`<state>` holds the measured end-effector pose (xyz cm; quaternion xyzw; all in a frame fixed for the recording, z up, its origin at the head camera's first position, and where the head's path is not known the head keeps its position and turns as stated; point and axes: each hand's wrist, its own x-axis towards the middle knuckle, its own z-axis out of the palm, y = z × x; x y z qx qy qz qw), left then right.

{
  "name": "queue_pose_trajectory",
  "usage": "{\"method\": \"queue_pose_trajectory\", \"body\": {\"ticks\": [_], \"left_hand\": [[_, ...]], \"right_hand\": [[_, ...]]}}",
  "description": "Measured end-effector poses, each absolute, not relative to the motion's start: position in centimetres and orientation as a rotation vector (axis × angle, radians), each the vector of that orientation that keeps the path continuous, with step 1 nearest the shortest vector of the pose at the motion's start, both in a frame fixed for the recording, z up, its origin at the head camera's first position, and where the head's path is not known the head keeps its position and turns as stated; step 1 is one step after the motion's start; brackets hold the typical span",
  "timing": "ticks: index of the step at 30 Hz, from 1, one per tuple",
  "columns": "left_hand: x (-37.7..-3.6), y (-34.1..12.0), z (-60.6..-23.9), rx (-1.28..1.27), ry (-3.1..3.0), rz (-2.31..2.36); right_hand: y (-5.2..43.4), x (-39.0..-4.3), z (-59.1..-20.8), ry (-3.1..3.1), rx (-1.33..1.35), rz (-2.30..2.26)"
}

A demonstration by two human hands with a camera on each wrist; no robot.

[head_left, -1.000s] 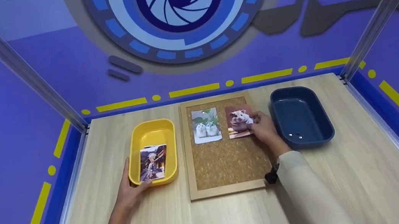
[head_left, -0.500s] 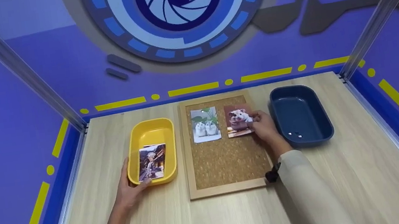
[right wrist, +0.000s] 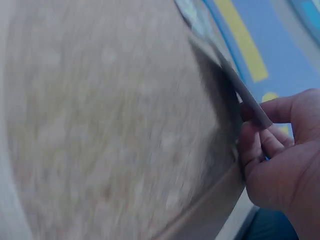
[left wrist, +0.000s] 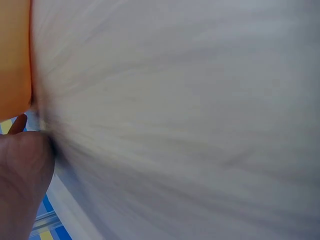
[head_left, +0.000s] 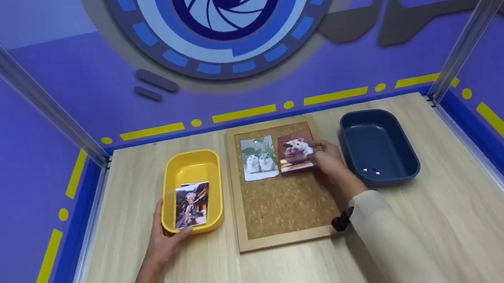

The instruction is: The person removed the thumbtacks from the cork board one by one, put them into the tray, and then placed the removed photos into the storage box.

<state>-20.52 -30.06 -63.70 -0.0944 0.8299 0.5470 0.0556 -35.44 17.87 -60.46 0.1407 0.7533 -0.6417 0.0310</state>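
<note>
1. the hamster photo (head_left: 296,153) is pinched at its right edge by the right hand (head_left: 328,158), over the upper right of the cork board (head_left: 284,200).
2. its left edge almost meets the pinned photo (head_left: 259,158); bare cork is left below.
3. its long axis runs upright, top toward the back wall.
4. the yellow tray (head_left: 189,170) is gripped at its near rim by the left hand (head_left: 163,238).
5. the blue tray (head_left: 378,147) lies just right of the board.

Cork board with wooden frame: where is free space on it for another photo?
The cork board is bare below the two-hamsters photo and the hamster photo pinched by the right hand. Its top row is crowded.
</note>
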Motion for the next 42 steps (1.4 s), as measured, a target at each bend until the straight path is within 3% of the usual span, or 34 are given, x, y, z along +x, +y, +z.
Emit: {"method": "queue_pose_trajectory", "body": {"ticks": [13, 29, 42], "left_hand": [[-21.0, -29.8, -63.7, -0.297, 2.499, 1.665], [-20.9, -30.5, -63.7, -0.178, 2.492, 1.742], [-20.6, -30.2, -63.7, -0.257, 2.439, 1.737]], "right_hand": [[9.1, -33.8, -57.0, 2.124, 0.185, -2.238], [-3.0, -29.5, -55.9, 2.301, -0.169, -1.821], [-7.9, -27.8, -56.1, 2.503, -0.330, -1.462]]}}
